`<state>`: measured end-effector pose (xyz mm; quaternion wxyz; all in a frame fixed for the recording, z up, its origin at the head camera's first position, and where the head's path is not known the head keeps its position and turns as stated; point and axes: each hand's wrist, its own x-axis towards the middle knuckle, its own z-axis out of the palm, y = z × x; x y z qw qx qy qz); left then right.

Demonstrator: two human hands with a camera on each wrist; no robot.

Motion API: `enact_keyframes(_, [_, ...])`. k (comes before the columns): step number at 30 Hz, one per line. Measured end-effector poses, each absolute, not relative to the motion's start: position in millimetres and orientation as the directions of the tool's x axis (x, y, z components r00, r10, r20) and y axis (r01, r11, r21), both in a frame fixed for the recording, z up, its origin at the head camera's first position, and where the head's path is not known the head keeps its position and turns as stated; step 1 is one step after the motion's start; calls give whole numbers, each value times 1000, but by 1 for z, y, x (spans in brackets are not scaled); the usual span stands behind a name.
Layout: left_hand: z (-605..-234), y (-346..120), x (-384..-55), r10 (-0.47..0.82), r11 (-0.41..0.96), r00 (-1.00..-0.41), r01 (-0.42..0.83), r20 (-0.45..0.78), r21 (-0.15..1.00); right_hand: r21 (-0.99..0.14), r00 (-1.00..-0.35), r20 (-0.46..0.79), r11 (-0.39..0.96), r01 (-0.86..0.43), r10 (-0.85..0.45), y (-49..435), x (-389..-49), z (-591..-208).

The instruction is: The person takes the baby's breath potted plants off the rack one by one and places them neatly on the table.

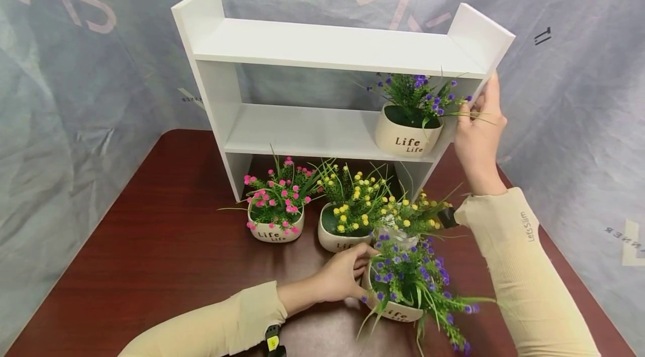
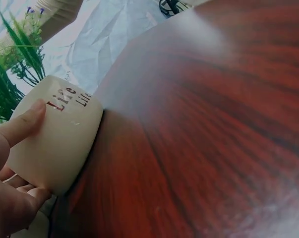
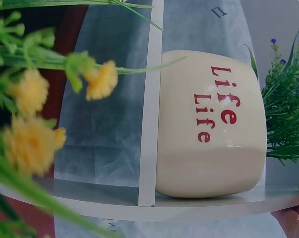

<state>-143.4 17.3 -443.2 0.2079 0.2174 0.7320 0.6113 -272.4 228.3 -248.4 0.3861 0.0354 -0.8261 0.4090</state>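
My left hand grips the left end of a cream pot lettered "Life", its thumb on the lettered face and fingers at the other side. The pot stands on the table and holds purple artificial flowers. Up at the right, my right hand holds the side panel of a white shelf rack, pinching its edge; only some fingers show in the right wrist view. Beside that hand, a second cream pot with purple flowers rests on the middle shelf's right end.
A pot with pink flowers and one with yellow flowers stand before the rack on the dark red table. More yellow flowers lie close under my right forearm. Grey cloth hangs behind and around the table.
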Motion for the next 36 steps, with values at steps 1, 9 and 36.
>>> enact_keyframes(1, [-444,17,-143,572,163,-819,59,-46,985,-646,-698,669,665,-376,255,228,-272,-248])
enact_keyframes(9, [-441,13,-143,619,174,-784,90,-38,981,-643,-695,673,664,-382,252,228,-272,-249])
enact_keyframes(36, [-343,-32,-140,671,97,-739,180,69,979,-654,-703,660,661,-366,264,229,-273,-250])
